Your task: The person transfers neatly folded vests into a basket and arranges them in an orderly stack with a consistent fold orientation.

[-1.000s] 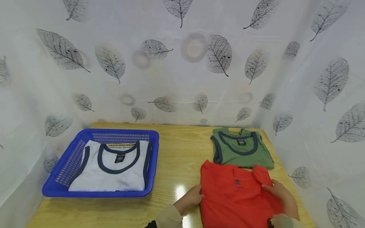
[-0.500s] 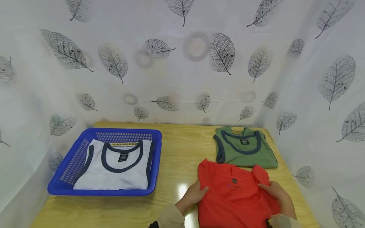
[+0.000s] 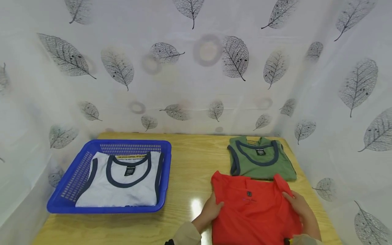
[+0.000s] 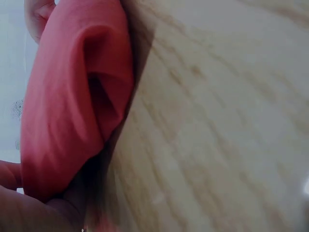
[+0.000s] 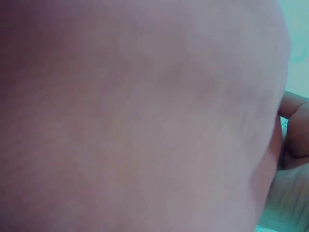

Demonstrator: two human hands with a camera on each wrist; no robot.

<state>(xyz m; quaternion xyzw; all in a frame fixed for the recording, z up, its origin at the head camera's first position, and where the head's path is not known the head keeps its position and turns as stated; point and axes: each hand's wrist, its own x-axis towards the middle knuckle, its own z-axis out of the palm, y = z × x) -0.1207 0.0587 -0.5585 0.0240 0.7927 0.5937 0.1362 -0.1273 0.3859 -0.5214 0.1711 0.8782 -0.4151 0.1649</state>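
Observation:
A folded red shirt (image 3: 251,217) with a small dark neck label lies at the front right in the head view, its lower end cut off by the frame. My left hand (image 3: 211,208) grips its left edge, thumb over the top and fingers underneath. On the opposite side my right hand (image 3: 298,204) pinches the right edge near the raised upper corner. In the left wrist view the red cloth (image 4: 72,111) bulges in loose folds above the thumb and fingers. A blurred pinkish surface (image 5: 145,121) fills most of the right wrist view, with part of a hand at its right edge.
Behind the red shirt lies a folded green top (image 3: 260,166) with navy trim. A blue plastic basket (image 3: 165,190) at the left holds a folded white top (image 3: 131,192) with navy trim. The wooden table (image 3: 190,160) ends at a leaf-patterned white curtain (image 3: 183,81).
My left hand has moved slightly forward along the shirt's edge, thumb now lying over it. The shirt's right upper corner, earlier folded over, stands straighter at my right hand.

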